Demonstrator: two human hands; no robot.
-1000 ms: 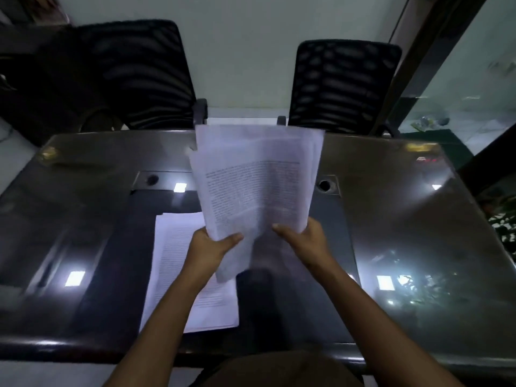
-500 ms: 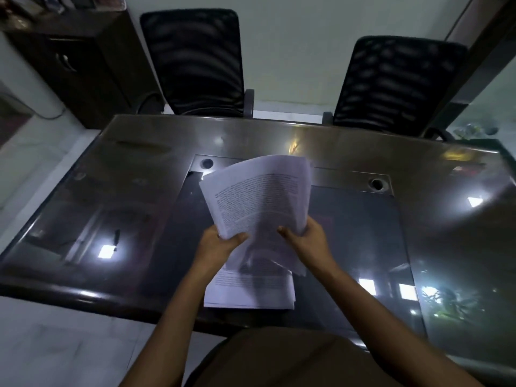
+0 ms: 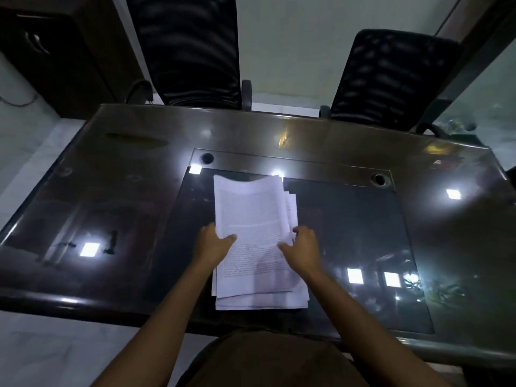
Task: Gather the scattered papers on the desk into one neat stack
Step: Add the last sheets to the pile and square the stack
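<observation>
Papers (image 3: pixel 252 213) lie in a loose, uneven stack on the dark inset at the middle of the glossy table (image 3: pixel 111 191), near its front edge; lower sheets stick out at the near and right sides, and the far edge of the top sheets is wavy. The left hand (image 3: pixel 213 245) grips the stack's left edge, thumb on top. The right hand (image 3: pixel 304 248) holds the right edge, thumb on the top sheet, fingers (image 3: pixel 300 231) curled at the side. Beyond the table stand a left chair (image 3: pixel 190 48), a right chair (image 3: pixel 391 79) and a dark cabinet (image 3: pixel 55 57).
</observation>
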